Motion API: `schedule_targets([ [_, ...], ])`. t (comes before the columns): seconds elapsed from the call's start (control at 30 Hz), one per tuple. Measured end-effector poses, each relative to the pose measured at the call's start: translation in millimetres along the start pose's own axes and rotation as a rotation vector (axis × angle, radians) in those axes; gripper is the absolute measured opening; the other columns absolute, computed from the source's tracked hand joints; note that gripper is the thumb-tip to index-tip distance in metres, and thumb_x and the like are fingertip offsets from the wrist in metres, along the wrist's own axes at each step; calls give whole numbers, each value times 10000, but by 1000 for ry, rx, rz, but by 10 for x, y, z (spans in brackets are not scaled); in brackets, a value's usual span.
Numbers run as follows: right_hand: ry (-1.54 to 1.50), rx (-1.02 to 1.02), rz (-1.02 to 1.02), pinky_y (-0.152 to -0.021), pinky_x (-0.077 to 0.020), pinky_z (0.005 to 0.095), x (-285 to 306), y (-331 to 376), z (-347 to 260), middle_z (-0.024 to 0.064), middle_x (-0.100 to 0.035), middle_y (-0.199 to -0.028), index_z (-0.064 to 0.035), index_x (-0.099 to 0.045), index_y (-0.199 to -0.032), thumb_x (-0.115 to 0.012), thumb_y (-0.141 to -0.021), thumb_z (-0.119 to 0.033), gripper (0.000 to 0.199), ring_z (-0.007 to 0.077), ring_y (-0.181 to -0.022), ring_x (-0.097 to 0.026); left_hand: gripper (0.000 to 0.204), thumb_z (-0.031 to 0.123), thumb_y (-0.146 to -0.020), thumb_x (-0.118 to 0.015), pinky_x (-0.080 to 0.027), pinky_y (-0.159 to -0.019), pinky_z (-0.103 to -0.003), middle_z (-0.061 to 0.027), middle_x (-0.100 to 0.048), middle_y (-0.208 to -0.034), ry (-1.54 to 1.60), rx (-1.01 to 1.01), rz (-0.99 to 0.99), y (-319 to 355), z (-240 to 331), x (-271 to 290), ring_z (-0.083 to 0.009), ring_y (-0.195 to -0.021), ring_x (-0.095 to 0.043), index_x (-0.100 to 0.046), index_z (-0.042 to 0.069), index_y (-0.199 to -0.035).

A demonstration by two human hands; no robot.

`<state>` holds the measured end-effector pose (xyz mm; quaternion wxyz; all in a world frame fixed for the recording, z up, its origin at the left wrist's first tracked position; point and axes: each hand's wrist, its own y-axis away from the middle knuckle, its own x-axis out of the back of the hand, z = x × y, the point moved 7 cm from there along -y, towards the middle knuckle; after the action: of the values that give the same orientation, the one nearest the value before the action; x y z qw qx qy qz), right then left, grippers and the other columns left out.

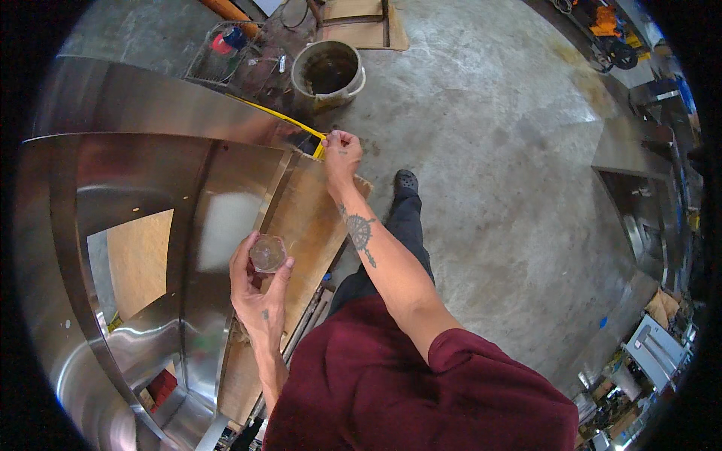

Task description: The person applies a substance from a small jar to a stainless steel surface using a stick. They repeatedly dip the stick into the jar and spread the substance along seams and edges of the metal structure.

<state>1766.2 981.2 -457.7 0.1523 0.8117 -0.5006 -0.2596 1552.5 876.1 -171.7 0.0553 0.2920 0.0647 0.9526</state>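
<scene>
My left hand (259, 297) holds a small clear cup (268, 253), fingers and thumb wrapped round its sides. It is above the wooden board (304, 218) beside a large stainless steel piece (233, 180). Farther forward, my right hand (343, 154) is closed in a pinch at the end of a thin yellow strip (278, 114). What lies between those fingertips is too small to make out. The yellow strip runs along the steel edge, with a dark patch under it.
The steel piece has a large cutout (139, 263) on my left. Beyond my hands, a grey bucket (327, 71) stands on the concrete floor (511, 188), near a wire basket (222, 52). Steel units (639, 188) and clutter line the right side. My foot (406, 182) is beside the board.
</scene>
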Motion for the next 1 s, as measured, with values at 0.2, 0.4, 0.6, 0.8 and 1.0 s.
schedule_targets([
  [0.2,2,1,-25,-813,-630,309,-12,-66,51,108,-780,-1041,38,-695,-1172,-700,-1127,-149,193,169,-881,-776,672,-4,-947,-887,-625,-1073,-373,-95,-605,-1541,47,21,-3,37,-33,8,-210,-1293,-675,-631,61,-1565],
  [0.4,-18,-26,-29,-803,-624,306,-25,-54,37,103,-783,-1031,32,-708,-1159,-709,-1109,-140,178,166,-882,-779,677,1,-948,-889,-631,-1066,-369,-98,-609,-1529,-8,46,-4,84,12,6,-208,-1294,-671,-630,59,-1571],
  [0.6,-7,-30,-46,-772,-600,303,-24,-52,28,89,-775,-1020,34,-719,-1156,-720,-1104,-157,198,162,-864,-771,665,10,-967,-865,-595,-1009,-335,-99,-687,-1473,-25,20,17,120,-9,16,-175,-1193,-717,-627,71,-1584],
  [0.8,-13,-22,-64,-780,-583,309,-21,-50,27,86,-773,-1018,33,-718,-1175,-718,-1107,-166,210,160,-881,-766,682,7,-969,-866,-595,-1050,-346,-108,-684,-1472,-2,14,20,137,-13,18,-195,-1213,-717,-607,53,-1599],
  [1.0,21,-26,-1,-819,-586,326,86,76,-14,84,-774,-1020,25,-711,-1179,-715,-1112,-188,223,165,-903,-769,686,-2,-970,-871,-599,-1047,-339,-105,-685,-1473,1,10,8,176,2,43,-190,-1221,-719,-605,52,-1599],
])
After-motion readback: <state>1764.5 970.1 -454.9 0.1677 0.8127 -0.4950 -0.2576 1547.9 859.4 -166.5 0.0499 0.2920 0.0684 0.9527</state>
